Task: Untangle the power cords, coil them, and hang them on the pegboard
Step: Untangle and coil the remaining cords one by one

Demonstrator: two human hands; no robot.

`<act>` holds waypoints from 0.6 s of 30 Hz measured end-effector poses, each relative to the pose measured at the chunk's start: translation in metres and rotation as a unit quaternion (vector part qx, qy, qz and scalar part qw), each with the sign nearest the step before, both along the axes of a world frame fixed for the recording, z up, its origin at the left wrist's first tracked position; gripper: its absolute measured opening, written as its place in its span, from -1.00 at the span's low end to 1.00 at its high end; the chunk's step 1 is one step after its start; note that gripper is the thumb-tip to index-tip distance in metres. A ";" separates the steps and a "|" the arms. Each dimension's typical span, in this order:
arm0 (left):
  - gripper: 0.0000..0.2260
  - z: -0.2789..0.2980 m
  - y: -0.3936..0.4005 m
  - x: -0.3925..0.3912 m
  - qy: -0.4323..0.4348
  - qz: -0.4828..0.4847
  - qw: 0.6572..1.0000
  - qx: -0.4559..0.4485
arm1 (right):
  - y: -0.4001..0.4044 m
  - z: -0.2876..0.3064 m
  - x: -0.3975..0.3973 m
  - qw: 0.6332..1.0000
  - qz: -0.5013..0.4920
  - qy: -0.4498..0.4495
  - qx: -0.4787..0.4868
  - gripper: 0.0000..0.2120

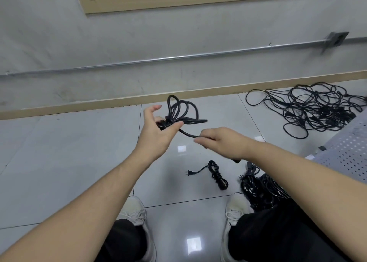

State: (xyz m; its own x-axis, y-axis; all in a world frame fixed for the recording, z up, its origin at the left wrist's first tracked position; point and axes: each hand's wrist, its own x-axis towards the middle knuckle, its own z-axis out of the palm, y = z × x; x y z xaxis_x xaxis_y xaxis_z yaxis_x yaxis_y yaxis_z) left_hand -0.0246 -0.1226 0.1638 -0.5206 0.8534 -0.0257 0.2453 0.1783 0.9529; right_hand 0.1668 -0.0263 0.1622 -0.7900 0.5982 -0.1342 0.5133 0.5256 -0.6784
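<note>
My left hand (156,128) grips a black power cord coil (183,111) at its waist, with the loops fanning up and to the right. The cord's loose tail runs down-right into my right hand (220,140), which pinches it between the fingers. A coiled, tied black cord (216,175) with its plug pointing left lies on the floor between my feet. A large tangle of black cords (313,107) sprawls on the tiles at the far right by the wall. The perforated grey pegboard (349,152) lies at the right edge.
A pile of bundled black cords (260,188) sits by my right shoe (236,208). My left shoe (135,210) is below the hands. A grey wall with a metal conduit (158,60) and a tan baseboard (119,102) closes the far side.
</note>
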 end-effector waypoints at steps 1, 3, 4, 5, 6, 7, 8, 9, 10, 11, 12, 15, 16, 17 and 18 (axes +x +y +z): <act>-0.50 -0.002 0.000 -0.005 0.055 0.000 0.999 -0.001 | -0.002 0.003 0.001 0.999 0.019 -0.008 0.034 -0.65; -0.54 -0.007 0.000 -0.013 0.118 -0.020 0.993 -0.008 | -0.003 0.009 0.003 0.990 0.054 -0.035 0.125 -0.67; -0.55 -0.010 0.001 -0.016 0.132 -0.033 0.991 -0.015 | -0.003 0.012 0.005 0.982 0.066 -0.040 0.170 -0.69; -0.57 -0.011 0.001 -0.019 0.148 -0.045 0.987 -0.030 | -0.002 0.017 0.008 0.976 0.072 -0.029 0.201 -0.72; -0.60 -0.013 0.001 -0.022 0.172 -0.062 0.982 -0.049 | 0.000 0.019 0.011 0.972 0.071 -0.004 0.224 -0.74; -0.62 -0.012 0.001 -0.024 0.198 -0.088 0.974 -0.068 | 0.001 0.021 0.014 0.968 0.063 0.027 0.241 -0.72; -0.64 -0.011 0.000 -0.027 0.213 -0.127 0.965 -0.082 | 0.004 0.023 0.016 0.966 0.050 0.055 0.249 -0.68; -0.68 -0.009 -0.002 -0.027 0.201 -0.179 0.959 -0.092 | 0.006 0.023 0.018 0.965 0.034 0.077 0.247 -0.64; -0.71 -0.008 -0.004 -0.027 0.171 -0.238 0.951 -0.101 | 0.009 0.022 0.018 0.967 0.018 0.095 0.238 -0.63; -0.69 -0.006 -0.006 -0.026 0.147 -0.290 0.939 -0.113 | 0.011 0.022 0.017 0.969 0.007 0.109 0.222 -0.63; -0.65 -0.004 -0.008 -0.024 0.134 -0.329 0.927 -0.122 | 0.013 0.022 0.014 0.972 -0.002 0.122 0.199 -0.65; -0.56 0.003 -0.012 -0.013 0.111 -0.397 0.904 -0.114 | 0.016 0.023 0.004 0.980 -0.052 0.173 0.082 -0.80; -0.55 0.006 -0.014 -0.009 0.107 -0.410 0.900 -0.106 | 0.018 0.022 0.001 0.979 -0.063 0.188 0.046 -0.83; -0.53 0.008 -0.014 -0.003 0.108 -0.420 0.895 -0.100 | 0.017 0.022 -0.002 0.978 -0.069 0.197 0.014 -0.85; -0.52 0.009 -0.015 0.001 0.111 -0.424 0.894 -0.097 | 0.018 0.023 -0.004 0.977 -0.075 0.200 -0.016 -0.86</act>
